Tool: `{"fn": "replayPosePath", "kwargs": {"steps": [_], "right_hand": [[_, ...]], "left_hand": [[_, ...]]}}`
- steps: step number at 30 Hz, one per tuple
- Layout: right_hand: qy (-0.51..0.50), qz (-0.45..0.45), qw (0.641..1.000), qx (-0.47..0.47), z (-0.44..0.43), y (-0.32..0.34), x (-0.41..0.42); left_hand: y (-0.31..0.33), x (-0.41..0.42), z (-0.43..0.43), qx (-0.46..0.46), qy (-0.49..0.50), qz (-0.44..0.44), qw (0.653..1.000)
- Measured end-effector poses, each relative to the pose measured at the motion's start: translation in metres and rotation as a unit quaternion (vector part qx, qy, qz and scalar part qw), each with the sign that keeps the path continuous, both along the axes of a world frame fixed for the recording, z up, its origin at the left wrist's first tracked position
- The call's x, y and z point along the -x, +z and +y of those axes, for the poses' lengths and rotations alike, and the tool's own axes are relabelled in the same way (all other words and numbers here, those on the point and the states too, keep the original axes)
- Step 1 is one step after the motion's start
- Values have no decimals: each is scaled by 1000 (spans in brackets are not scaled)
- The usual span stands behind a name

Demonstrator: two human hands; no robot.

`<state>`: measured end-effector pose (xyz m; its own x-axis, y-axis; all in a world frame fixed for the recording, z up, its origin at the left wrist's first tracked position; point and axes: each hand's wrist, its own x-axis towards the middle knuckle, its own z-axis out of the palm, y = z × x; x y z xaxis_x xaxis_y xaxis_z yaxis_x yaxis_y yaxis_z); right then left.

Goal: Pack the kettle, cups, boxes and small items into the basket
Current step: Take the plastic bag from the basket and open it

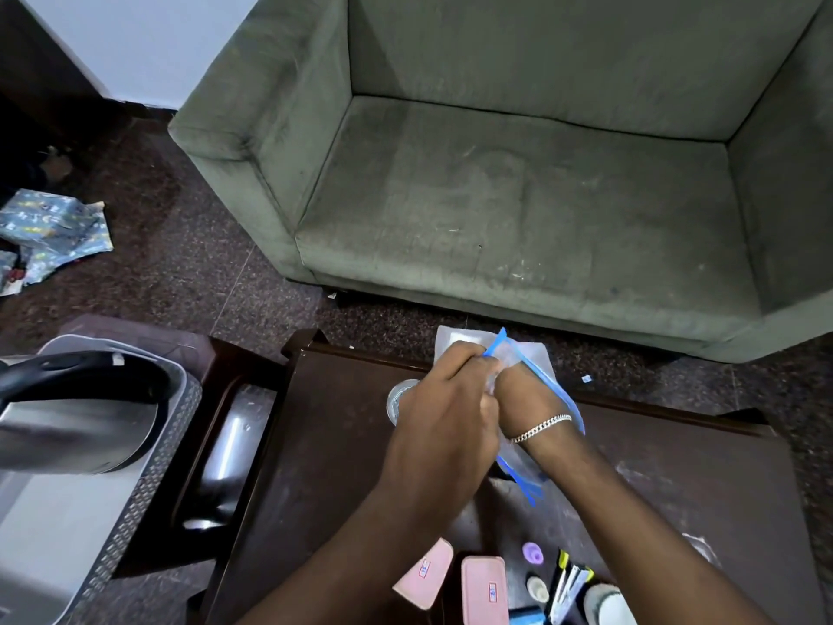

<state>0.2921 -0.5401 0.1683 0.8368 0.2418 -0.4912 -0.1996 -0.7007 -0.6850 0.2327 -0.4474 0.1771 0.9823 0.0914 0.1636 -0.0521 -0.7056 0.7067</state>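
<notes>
Over the dark wooden table [342, 466], my left hand [444, 399] and my right hand [525, 392] meet, both gripping a clear zip bag [536, 354] with a blue zip edge. The bag's mouth drapes around my right wrist, which wears a silver bracelet. A clear glass cup [396, 401] stands partly hidden under my left hand. At the left, a steel kettle [76, 412] with a black handle sits inside the grey basket [148, 471]. Two pink boxes [426, 575] [484, 588] lie at the table's near edge. Beside them are a purple piece [533, 552], pens and sachets [569, 584].
A green sofa [518, 196] fills the far side, close behind the table. Crumpled patterned paper [54, 232] lies on the dark floor at the left. A shiny metal object [225, 448] lies on a low wooden stand between basket and table. A white cup [606, 602] stands at the bottom edge.
</notes>
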Motion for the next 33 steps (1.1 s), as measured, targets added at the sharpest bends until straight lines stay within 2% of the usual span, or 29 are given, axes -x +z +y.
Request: {"fn": "replayPosePath", "kwargs": {"steps": [1, 2, 4, 6, 9, 11, 13, 17, 20, 24, 27, 28, 31, 33], "right_hand": [[27, -15, 999, -21, 0, -4, 2], [79, -46, 996, 0, -2, -1, 2], [116, -175, 978, 10, -8, 0, -2], [160, -198, 964, 73, -11, 2, -7], [159, -177, 967, 93, -14, 0, -10], [162, -147, 962, 166, -15, -4, -14], [168, -132, 959, 187, -18, -4, -17], [196, -196, 951, 140, -20, 0, -11], [220, -167, 944, 182, -20, -8, -11], [183, -160, 956, 162, -20, -11, -10], [126, -138, 976, 114, -17, -6, -10], [118, -126, 976, 129, -16, -4, -11], [177, -142, 956, 188, -17, -3, -10], [231, -148, 946, 171, -19, 5, -10]], "left_hand": [[0, -1, 3, -3, 5, -3, 1000], [1, -3, 6, -8, 14, -7, 1000], [2, -4, 10, -22, 28, -3, 999], [6, -4, 12, -43, 27, 4, 999], [13, -2, 7, -72, -5, -6, 997], [17, 0, 1, -80, -25, -15, 996], [20, 1, -3, -79, -33, -23, 996], [18, 0, -2, -83, -27, -13, 996], [16, 1, -2, -94, -34, 4, 995], [15, 3, -2, -92, -41, 13, 995], [15, 1, -1, -91, -38, 23, 995], [15, 1, -1, -94, -40, 24, 994], [14, 2, 0, -90, -40, 35, 994], [11, 2, 2, -94, -33, 44, 994]]}}
